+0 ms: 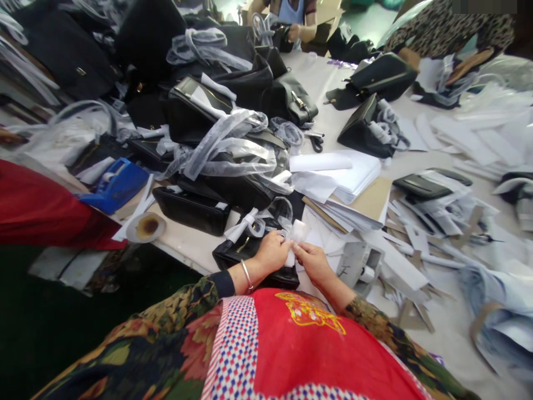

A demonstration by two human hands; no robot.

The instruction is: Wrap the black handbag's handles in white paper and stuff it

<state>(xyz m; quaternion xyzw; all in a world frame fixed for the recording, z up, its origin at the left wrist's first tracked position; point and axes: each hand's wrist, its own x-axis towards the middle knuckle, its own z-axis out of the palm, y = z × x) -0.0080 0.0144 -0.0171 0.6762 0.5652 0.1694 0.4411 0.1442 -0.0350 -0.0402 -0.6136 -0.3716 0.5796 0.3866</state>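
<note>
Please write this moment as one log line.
left hand: at white wrapping | right hand: pinching white wrapping | below: black handbag | further left: blue tape dispenser

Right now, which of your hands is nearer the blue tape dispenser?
Left. The left hand, over the small black bag, lies to the right of the blue tape dispenser, well apart from it; the right hand is further right, so farther away.

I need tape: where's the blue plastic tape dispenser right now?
In the head view, the blue plastic tape dispenser sits at left, beside the red cloth and near the round, brown-centred roll.
</note>
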